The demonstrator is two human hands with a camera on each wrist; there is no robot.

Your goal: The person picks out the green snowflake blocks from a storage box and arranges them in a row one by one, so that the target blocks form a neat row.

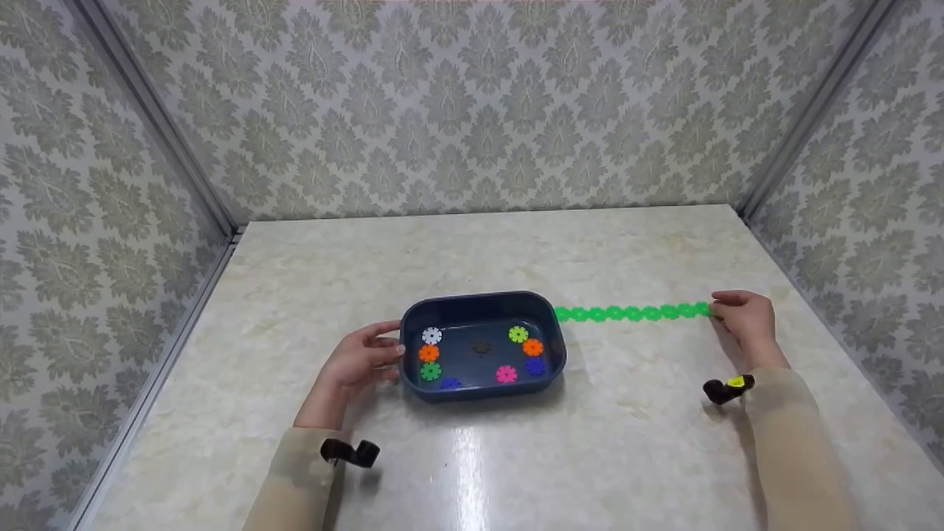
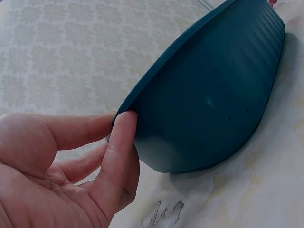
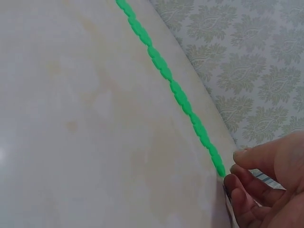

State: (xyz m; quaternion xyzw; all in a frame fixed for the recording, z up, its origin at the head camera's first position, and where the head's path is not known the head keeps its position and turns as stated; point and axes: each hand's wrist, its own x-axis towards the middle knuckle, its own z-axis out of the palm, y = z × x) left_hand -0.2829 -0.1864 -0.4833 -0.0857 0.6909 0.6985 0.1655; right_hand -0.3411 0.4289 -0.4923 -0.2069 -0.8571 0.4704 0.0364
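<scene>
A dark blue plastic basin [image 1: 483, 394] stands on the table, with several loose notched plastic discs inside, among them a white disc [image 1: 432, 335] and a pink disc [image 1: 507, 374]. My left hand [image 1: 361, 361] grips its left end, fingers and thumb at the rim; the basin's outer wall [image 2: 204, 99] fills much of the left wrist view. From the basin's right side a straight chain of linked green discs [image 1: 634, 313] runs to the right. With its fingertips my right hand [image 1: 746, 324] pinches the chain's far end, close over the table; the left wrist view hardly shows this.
The pale marbled table [image 1: 590, 457] meets a patterned wall [image 1: 472, 110] at the back, with more patterned panels on both sides. Each sleeve carries a black wrist camera, one by the left cuff [image 1: 350, 452] and one by the right [image 1: 729, 389].
</scene>
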